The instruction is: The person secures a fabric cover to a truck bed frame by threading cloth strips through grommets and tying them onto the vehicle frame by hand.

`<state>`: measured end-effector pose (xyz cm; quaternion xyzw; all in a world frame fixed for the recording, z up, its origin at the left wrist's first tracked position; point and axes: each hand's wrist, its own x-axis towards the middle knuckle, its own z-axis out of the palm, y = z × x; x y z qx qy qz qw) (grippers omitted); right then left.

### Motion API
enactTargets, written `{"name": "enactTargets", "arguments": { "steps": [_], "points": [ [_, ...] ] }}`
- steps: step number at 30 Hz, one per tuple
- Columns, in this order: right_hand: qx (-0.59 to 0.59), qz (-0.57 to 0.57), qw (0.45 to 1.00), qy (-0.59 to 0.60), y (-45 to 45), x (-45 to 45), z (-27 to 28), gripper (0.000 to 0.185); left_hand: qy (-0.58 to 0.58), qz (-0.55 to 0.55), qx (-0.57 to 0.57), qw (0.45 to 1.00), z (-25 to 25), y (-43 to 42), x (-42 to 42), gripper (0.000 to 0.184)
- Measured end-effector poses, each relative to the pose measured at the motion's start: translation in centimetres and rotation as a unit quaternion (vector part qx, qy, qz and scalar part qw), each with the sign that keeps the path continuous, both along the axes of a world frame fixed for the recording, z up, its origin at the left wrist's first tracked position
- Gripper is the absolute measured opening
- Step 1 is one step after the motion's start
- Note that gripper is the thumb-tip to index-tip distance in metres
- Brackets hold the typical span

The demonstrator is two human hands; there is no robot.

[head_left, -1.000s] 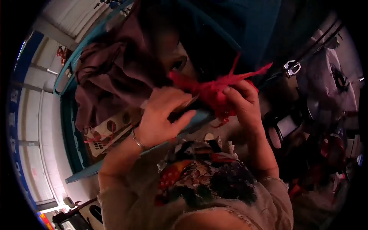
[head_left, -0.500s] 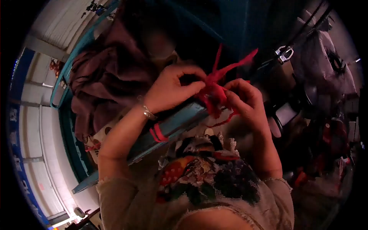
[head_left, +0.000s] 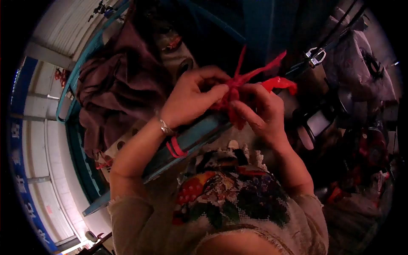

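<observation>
My left hand [head_left: 189, 97], with a bracelet on its wrist, pinches a bunched red plastic strip [head_left: 264, 68] between thumb and fingers. From the other side my right hand [head_left: 264, 111] has its thumb and fingers closed on the same red bunch. Two thin ends stick up above the hands, and a glossier red end [head_left: 280, 83] juts out to the right. The bunch sits at the far end of a worn blue bar [head_left: 202, 134]; fingers hide how it is fastened there. Lower on the bar, beside my left wrist, a red band [head_left: 176, 147] is wrapped around it.
Dark purplish cloth [head_left: 117, 85] lies heaped to the left, inside a teal frame [head_left: 87, 170]. A metal buckle [head_left: 315, 57] hangs on dark straps at the upper right. Grey bags [head_left: 361, 63] and dim clutter fill the right side.
My right hand has moved up and left, closer to my left hand, around the red bunch. The glossy red end now shows at the right. My left hand stays nearly in place.
</observation>
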<state>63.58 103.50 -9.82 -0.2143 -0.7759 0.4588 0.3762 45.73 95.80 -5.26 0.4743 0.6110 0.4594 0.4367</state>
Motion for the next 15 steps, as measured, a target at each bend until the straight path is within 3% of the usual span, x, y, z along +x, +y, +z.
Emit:
{"name": "enactTargets", "arguments": {
  "steps": [2,4,5,7,9,15],
  "points": [
    [-0.033,0.003,0.999,0.022,0.1,-0.6,-1.0,0.018,-0.004,0.006,0.005,1.000,-0.2,0.0,-0.1,0.016],
    [-0.138,0.047,0.988,0.041,0.3,-0.7,-1.3,0.013,-0.009,0.013,0.015,1.000,-0.4,0.0,-0.1,0.015],
    [-0.138,0.048,0.988,0.040,0.4,-0.5,-1.0,0.013,0.058,0.022,0.047,0.997,-0.5,0.1,0.2,0.015],
    [-0.350,0.114,0.928,0.062,0.5,-0.1,0.0,0.009,0.123,0.031,0.081,0.989,-0.6,0.2,0.2,0.014],
    [-0.355,0.122,0.924,0.070,0.6,0.2,0.4,0.008,0.210,0.033,0.126,0.969,-0.9,0.2,0.2,0.013],
    [-0.337,0.127,0.929,0.086,1.5,0.2,-0.7,0.006,0.315,0.042,0.172,0.932,-0.1,1.0,-0.2,0.013]
  ]
}}
